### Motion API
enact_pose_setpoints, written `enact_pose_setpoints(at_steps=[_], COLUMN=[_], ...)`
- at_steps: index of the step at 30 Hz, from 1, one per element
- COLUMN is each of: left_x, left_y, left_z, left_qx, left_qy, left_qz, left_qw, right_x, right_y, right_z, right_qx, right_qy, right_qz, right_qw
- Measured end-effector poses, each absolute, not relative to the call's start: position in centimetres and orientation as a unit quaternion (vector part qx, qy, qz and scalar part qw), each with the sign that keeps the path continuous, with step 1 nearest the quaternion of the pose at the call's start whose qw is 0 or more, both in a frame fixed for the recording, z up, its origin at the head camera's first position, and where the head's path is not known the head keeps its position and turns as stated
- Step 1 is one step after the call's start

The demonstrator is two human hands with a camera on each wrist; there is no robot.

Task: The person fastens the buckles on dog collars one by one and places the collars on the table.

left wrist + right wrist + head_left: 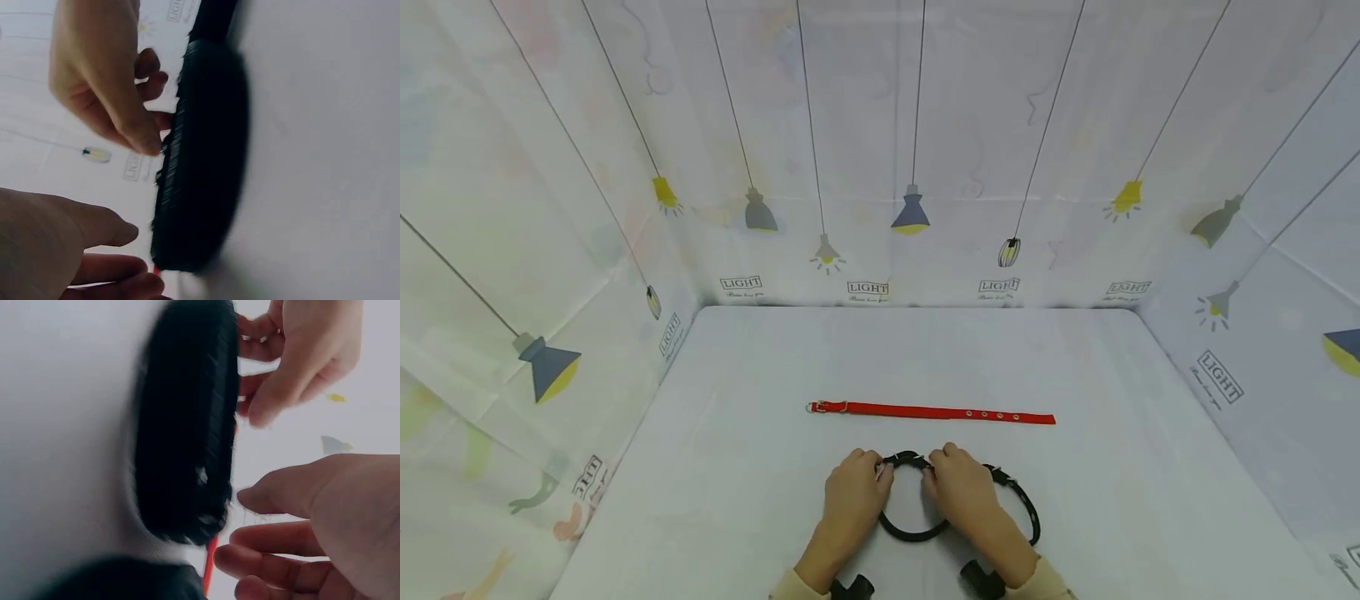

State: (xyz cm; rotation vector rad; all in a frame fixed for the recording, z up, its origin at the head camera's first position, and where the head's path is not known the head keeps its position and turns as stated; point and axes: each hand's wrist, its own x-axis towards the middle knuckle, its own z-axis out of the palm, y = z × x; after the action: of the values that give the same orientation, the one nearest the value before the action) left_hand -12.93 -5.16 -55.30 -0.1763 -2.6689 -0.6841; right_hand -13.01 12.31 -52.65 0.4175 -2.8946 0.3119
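Head view: black collar [910, 537] loop pinched by left hand [855, 492] and right hand [964, 492], hands apart, over table [737, 375]; likely being adjusted. Red collar [917, 412] laid beyond; second black collar [1035, 518] beside right hand. Two-handed grip probably needed next.

From my end, I see a curtained-off space, the wider room hidden: a white tabletop [910, 358] enclosed on three sides by creased pale sheeting [857, 100] printed with hanging lamps [911, 212] and LIGHT labels [868, 288].
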Motion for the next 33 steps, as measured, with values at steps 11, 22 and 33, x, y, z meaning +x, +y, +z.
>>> enact_pose_setpoints(at_steps=[11,22,33], left_x=[-17.2,-21.1,-22.1], left_y=[-10.1,-14.7,-15.4], left_z=[-52.9,-53.7,-54.5], left_qx=[-0.052,-0.082,-0.071], left_qy=[-0.97,-0.994,-0.993], left_qz=[-0.169,-0.05,-0.052], left_qw=[0.167,0.057,0.084], right_x=[-16.9,-21.0,-22.4], right_y=[19.4,26.1,28.1], right_z=[-52.1,-53.6,-54.3], right_qx=[0.113,0.072,0.082], right_qy=[-0.978,-0.995,-0.993], right_qz=[0.12,0.053,0.077], right_qw=[0.128,0.039,0.032])
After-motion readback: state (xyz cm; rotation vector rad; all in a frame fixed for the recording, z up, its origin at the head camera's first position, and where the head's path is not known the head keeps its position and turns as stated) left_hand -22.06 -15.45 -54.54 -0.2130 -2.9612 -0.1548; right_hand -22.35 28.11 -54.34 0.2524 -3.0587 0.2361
